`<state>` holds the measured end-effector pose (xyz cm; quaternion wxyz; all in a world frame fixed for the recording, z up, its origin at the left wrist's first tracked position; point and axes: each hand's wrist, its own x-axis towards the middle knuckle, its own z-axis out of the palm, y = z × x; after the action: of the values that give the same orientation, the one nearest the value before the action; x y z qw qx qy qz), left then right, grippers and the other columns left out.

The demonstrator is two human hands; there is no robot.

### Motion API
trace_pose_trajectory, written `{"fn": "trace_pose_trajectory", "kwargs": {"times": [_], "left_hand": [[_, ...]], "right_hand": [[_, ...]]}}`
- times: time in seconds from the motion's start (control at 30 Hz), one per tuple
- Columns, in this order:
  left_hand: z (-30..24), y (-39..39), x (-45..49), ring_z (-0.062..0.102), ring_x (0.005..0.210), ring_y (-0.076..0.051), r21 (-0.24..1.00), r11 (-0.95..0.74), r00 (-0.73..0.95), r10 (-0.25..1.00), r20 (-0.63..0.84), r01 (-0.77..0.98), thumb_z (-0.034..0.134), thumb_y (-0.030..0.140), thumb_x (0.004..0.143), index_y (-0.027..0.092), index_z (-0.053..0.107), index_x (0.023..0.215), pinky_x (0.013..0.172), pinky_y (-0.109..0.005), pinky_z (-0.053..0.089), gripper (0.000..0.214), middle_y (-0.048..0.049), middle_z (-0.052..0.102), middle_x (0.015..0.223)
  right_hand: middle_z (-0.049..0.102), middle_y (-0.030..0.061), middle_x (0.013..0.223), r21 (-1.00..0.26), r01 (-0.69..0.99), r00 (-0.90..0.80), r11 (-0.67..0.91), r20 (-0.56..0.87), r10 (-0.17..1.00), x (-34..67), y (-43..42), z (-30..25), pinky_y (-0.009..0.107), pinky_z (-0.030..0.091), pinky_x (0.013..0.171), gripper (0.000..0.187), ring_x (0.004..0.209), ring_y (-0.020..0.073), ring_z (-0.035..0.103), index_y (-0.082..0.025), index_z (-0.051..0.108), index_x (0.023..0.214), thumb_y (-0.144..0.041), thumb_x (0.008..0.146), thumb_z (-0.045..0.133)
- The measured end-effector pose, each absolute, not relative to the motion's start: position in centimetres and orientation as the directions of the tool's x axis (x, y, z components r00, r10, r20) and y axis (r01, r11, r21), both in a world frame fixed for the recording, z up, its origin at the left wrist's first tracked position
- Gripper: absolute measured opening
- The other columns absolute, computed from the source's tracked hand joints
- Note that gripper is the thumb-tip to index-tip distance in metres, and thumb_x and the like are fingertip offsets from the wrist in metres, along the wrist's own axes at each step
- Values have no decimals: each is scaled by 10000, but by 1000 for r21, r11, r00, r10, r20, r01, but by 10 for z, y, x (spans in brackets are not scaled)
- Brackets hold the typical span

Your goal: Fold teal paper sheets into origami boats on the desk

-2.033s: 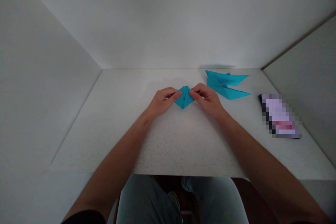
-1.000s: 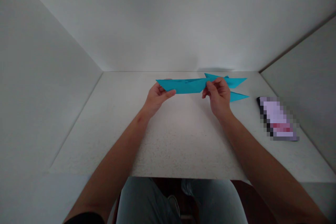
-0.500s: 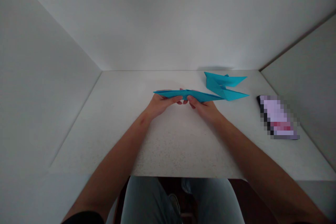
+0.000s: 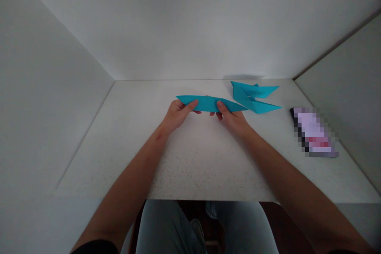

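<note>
A long folded piece of blue paper (image 4: 207, 104), pointed at both ends, is held level above the table between my two hands. My left hand (image 4: 177, 114) grips its left part, thumb on the near face and fingers behind. On its right part, my right hand (image 4: 233, 119) pinches it the same way, with the thumb pressed on the face. Some fingertips peek out below the paper; the rest are hidden behind it. Just past its right tip lies a second blue folded-paper shape (image 4: 253, 97) with several pointed flaps.
The white speckled tabletop (image 4: 202, 166) meets a white wall (image 4: 190, 27) at the back, with side panels at left and right. A phone (image 4: 314, 131), its screen blurred out, lies to the right. My legs (image 4: 166, 226) are below the front edge.
The held paper has turned so that its broad flat face shows instead of its narrow folded edge. My hands have moved slightly apart along it. The other blue shape stays put.
</note>
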<state>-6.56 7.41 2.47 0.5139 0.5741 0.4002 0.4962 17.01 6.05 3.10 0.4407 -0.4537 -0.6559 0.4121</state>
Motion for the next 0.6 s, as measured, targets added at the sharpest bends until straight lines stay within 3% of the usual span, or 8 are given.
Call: {"fn": "trace_pose_trajectory", "kwargs": {"times": [0.07, 0.13, 0.23, 0.37, 0.6], "left_hand": [[23, 78, -66, 797, 816, -251, 986, -148, 158, 974, 159, -78, 818, 698, 870, 182, 833, 1042, 785, -391, 673, 544, -87, 830, 897], [21, 81, -67, 797, 866, -246, 985, -155, 104, 981, 162, -78, 814, 723, 859, 186, 824, 1077, 801, -378, 668, 579, -77, 823, 923], [18, 84, -68, 789, 913, -247, 987, -153, 58, 986, 156, -54, 753, 793, 871, 180, 812, 971, 839, -375, 665, 625, -69, 805, 879], [18, 82, -67, 810, 904, -289, 992, -116, 130, 984, 122, -54, 664, 854, 902, 163, 788, 879, 865, -416, 675, 702, -101, 795, 802], [19, 80, -68, 833, 909, -321, 992, -101, 99, 989, 108, -72, 616, 867, 925, 171, 776, 859, 853, -423, 688, 716, -120, 803, 777]], "right_hand": [[530, -12, 559, -935, 258, -207, 241, 190, 960, 170, 60, 31, 300, 433, 542, 735, 545, 149, 498, -226, 761, 743, -875, 983, 510], [513, -18, 543, -936, 269, -203, 227, 175, 963, 170, 60, 30, 295, 416, 531, 735, 530, 145, 484, -230, 733, 710, -874, 983, 508], [523, -12, 540, -944, 261, -182, 204, 160, 970, 172, 60, 30, 292, 406, 521, 764, 524, 147, 488, -231, 717, 695, -898, 978, 475], [559, 20, 536, -957, 241, -87, 159, 142, 986, 174, 63, 30, 306, 430, 527, 835, 523, 158, 522, -229, 698, 644, -919, 990, 379], [548, -11, 555, -961, 154, 16, 228, 234, 972, 179, 71, 34, 312, 434, 498, 784, 503, 160, 508, -248, 858, 1048, -906, 987, 436]]}}
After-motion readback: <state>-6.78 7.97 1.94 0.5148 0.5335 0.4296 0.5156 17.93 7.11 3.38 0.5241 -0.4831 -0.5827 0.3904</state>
